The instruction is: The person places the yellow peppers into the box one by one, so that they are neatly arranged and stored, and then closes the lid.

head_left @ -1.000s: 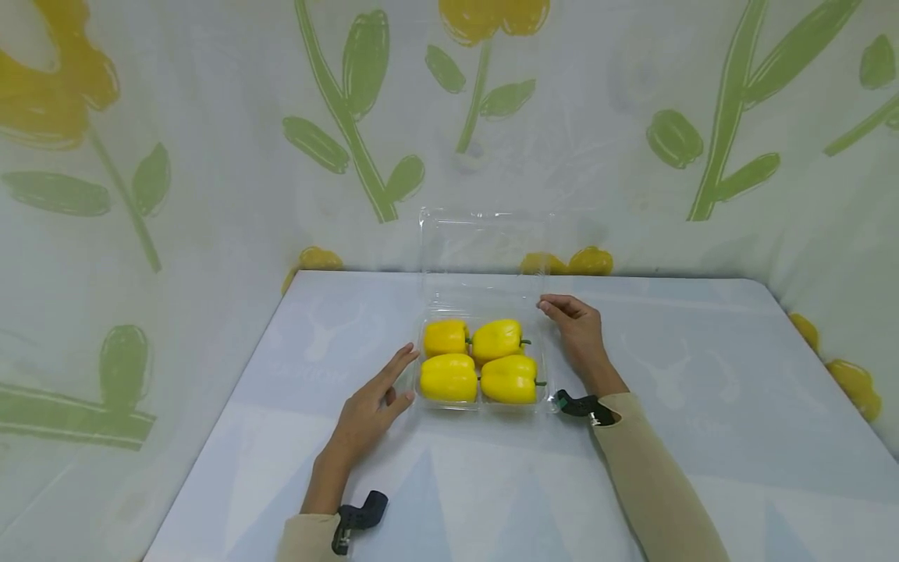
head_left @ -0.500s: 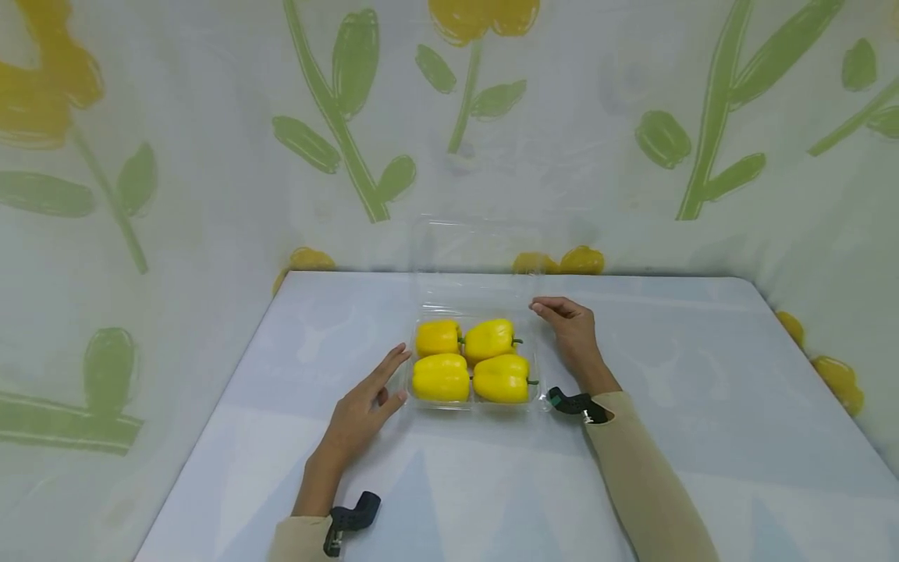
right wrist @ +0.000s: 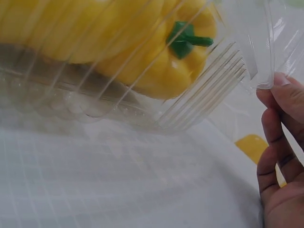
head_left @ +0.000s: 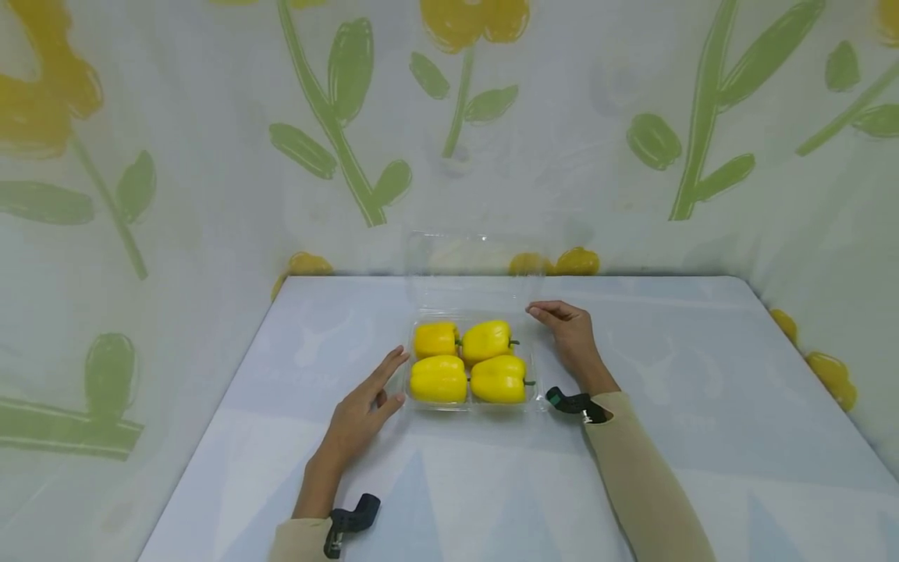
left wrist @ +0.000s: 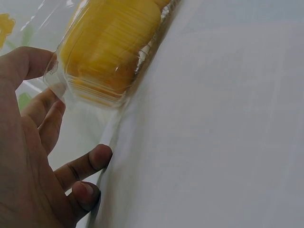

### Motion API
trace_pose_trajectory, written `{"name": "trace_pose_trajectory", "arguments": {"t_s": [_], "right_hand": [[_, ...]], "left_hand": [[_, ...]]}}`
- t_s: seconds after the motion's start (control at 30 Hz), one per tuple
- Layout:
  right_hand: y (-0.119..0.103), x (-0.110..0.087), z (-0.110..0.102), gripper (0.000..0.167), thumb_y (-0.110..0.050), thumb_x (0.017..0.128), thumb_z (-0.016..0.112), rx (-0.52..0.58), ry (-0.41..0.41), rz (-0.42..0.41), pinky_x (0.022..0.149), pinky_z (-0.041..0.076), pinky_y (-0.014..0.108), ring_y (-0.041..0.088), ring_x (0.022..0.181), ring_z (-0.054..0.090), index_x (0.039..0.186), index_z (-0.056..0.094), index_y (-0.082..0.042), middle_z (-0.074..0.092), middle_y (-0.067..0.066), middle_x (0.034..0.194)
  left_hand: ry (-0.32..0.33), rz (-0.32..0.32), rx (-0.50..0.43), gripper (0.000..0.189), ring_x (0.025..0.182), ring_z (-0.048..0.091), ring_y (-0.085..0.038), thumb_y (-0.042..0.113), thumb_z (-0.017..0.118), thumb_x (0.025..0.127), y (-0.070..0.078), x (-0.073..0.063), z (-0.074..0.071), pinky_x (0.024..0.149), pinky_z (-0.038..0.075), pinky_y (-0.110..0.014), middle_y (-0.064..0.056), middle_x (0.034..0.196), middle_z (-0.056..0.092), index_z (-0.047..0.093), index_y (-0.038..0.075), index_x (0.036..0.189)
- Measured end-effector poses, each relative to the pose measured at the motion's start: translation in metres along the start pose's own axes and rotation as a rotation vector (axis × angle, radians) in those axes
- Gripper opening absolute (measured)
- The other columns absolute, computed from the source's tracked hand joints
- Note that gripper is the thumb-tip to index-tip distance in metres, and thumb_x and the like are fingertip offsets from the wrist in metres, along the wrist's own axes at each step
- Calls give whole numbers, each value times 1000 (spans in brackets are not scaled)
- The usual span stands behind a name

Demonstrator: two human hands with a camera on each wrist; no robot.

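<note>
A clear plastic clamshell box (head_left: 472,407) stands on the table with several yellow bell peppers (head_left: 438,380) lying in two rows inside. Its hinged lid (head_left: 467,269) is raised at the far side. My right hand (head_left: 576,342) pinches the lid's right edge between thumb and fingertips; the right wrist view shows the clear rim (right wrist: 265,80) in that pinch, close to a pepper's green stem (right wrist: 190,40). At the box's left side, my left hand (head_left: 357,417) touches the rim with its thumb and extended fingers, and the left wrist view shows its lower fingers (left wrist: 85,168) spread apart.
The white table (head_left: 674,468) has a pale blue printed pattern, and its far edge lies just behind the box. A curtain (head_left: 562,156) with yellow flowers and green leaves hangs at the back and sides. Both wrists wear black camera mounts (head_left: 354,515).
The lid's upper edge has come down somewhat, with my right hand still pinching its side. My left hand stays at the box's left edge. The head view has shifted slightly.
</note>
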State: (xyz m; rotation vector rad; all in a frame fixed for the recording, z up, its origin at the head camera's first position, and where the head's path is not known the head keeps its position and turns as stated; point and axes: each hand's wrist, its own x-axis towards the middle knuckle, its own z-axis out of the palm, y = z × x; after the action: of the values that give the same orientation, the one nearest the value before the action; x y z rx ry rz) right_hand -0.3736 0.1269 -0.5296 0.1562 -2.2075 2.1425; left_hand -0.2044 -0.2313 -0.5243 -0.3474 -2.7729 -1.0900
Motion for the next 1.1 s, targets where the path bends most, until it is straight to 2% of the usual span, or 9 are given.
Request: {"name": "trace_pose_trajectory", "arguments": {"t_s": [0.17,0.57,0.8,1.1], "right_hand": [[-2,-3,-1,31,-37,86,79,-44,-11,26,92,46,30,20,107,61,104,78,-11,74,1,108],[-4,-6,-3,33,-34,87,79,-61,-28,8,91,47,26,19,106,60,106,77,-8,75,-1,105],[-2,-8,-5,31,-36,88,77,-84,-43,-20,90,46,27,20,105,60,107,78,-11,74,1,107],[3,-8,-6,27,-33,89,77,-63,-58,-69,88,48,27,20,104,61,104,79,-11,75,2,106]], "left_hand": [[-2,3,0,60,75,45,-8,38,58,101,1,-1,-1,57,37,-26,20,160,28,35,36,156],[-11,-2,-3,58,75,47,-9,41,54,102,0,0,-1,58,38,-27,24,160,25,34,37,156],[-15,-15,5,58,76,47,-9,42,54,102,1,0,-1,59,38,-27,25,159,25,33,39,156],[-12,-12,6,59,76,47,-9,39,56,102,0,-1,0,60,38,-27,25,159,25,32,41,156]]}}
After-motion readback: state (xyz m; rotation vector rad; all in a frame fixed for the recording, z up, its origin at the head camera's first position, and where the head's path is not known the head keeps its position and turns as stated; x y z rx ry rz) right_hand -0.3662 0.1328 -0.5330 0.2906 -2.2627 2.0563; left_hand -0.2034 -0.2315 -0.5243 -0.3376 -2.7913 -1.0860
